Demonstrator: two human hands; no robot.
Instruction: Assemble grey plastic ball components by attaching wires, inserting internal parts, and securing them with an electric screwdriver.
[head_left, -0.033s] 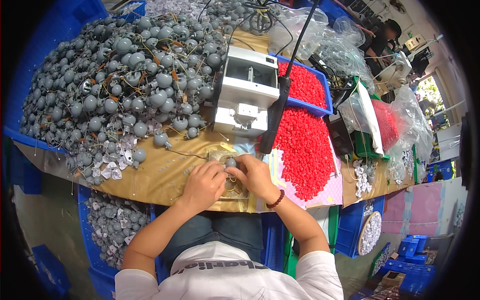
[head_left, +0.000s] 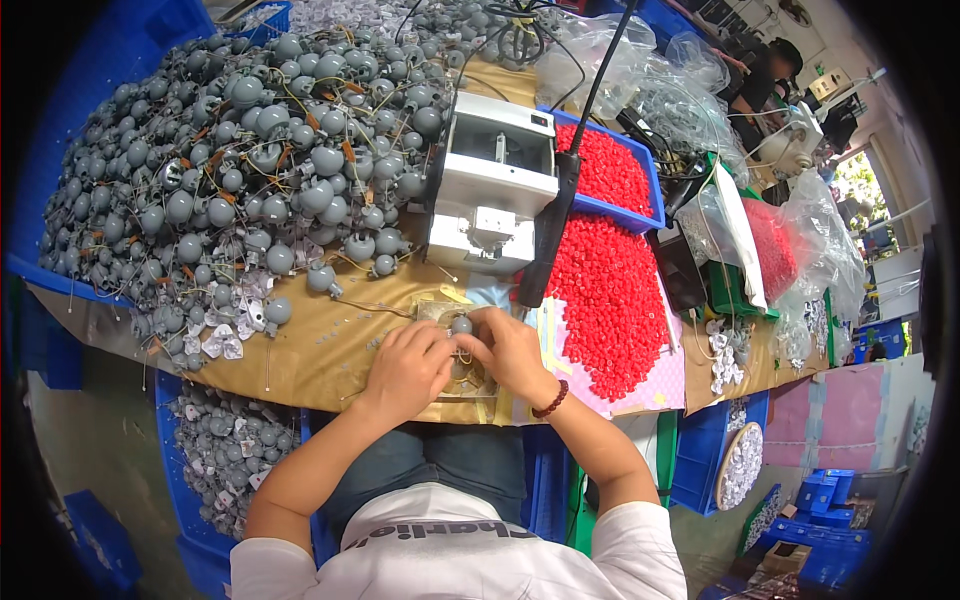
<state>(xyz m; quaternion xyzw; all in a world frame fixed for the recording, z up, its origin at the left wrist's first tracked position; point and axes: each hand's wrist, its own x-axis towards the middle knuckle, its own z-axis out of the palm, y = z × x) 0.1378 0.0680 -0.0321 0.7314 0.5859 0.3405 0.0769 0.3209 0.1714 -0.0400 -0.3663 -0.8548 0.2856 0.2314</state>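
Close together at the table's front edge, both hands work around a small grey ball-shaped part [head_left: 461, 326] over a clear plate [head_left: 433, 311]. My left hand [head_left: 410, 366] is closed, its fingers bent against the near left side of the part. My right hand [head_left: 507, 348], with a dark red bead bracelet [head_left: 551, 399] at its wrist, curls its fingers and thumb round the right side. Where the fingertips meet is partly hidden, so smaller pieces between them cannot be made out. Thin wire [head_left: 462, 372] shows below the hands.
A large heap of grey ball-shaped parts with wires [head_left: 270, 150] fills the left. A white machine [head_left: 495, 190] stands beyond my hands, beside a black rod [head_left: 545, 250]. Red pieces [head_left: 610, 300] spread to the right, below a blue tray [head_left: 655, 215]. Another person [head_left: 765, 80] is far right.
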